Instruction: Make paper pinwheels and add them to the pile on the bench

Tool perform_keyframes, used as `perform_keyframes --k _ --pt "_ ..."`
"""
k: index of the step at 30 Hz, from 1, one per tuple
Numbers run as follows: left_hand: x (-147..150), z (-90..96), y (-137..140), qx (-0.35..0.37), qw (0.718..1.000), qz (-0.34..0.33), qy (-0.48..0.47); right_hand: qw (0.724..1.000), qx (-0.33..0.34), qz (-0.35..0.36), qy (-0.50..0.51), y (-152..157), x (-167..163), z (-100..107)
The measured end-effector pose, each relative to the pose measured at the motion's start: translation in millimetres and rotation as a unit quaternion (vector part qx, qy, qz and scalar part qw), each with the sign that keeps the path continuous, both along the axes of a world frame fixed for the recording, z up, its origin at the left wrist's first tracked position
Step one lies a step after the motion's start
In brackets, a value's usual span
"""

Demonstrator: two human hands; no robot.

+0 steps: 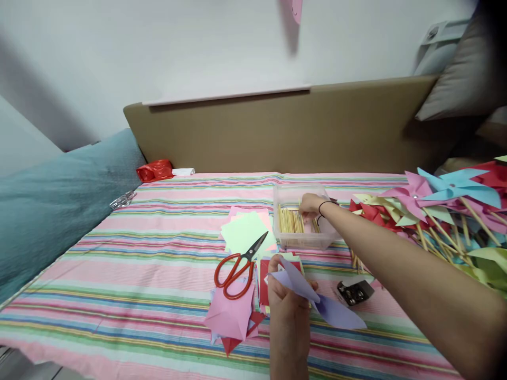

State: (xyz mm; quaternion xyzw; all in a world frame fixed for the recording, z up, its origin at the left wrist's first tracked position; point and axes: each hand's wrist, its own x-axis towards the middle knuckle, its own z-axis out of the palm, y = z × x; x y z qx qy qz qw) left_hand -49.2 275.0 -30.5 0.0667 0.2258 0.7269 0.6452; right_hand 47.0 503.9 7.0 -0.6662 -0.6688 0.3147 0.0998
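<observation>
Purple paper (pixel 301 285) may crease if our pinching left hand (pixel 288 301) overtightens; we cannot tell whether our right hand (pixel 310 205) grips.

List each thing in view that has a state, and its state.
Scissors, blades together
Clear plastic box, open, holding sticks
Small carton, flap open
Purple paper, curled, held by left hand
Pinwheels, on sticks, piled
Red plastic, crumpled
Right hand, inside box, grip unclear

From the person's head, one camera looks forward and down over striped cloth (pixel 158 264) (the left hand (pixel 285 301) close, low in view) towards the brown backboard (pixel 237 132).
</observation>
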Motion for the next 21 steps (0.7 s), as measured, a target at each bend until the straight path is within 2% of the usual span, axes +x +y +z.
perform_keyframes --k 3,6,7,9,13,17,21 --pt "-3 5.6 -1 -0.001 1.0 -0.01 -0.015 0.998 0.009 -0.004 0.056 -22 6 33" --pt "-6 5.1 0 -0.006 1.0 -0.012 -0.022 0.983 0.093 0.016 0.157 -74 17 57" --pt "-6 3.6 0 -0.001 1.0 -0.016 -0.026 0.961 0.138 0.034 0.239 -98 21 59" --pt "-4 -0.5 1 0.008 0.999 -0.027 -0.032 0.927 0.164 0.046 0.334 -146 28 52" --pt "5 -7.5 -2 0.001 0.998 -0.053 -0.02 0.916 0.102 -0.019 0.387 -220 37 10" --pt "13 -9.2 -6 0.003 0.997 -0.074 -0.005 0.877 0.054 -0.064 0.474 -248 44 -23" --pt "20 -7.4 -8 0.014 0.998 -0.066 0.015 0.854 0.069 -0.068 0.511 -255 51 -29"
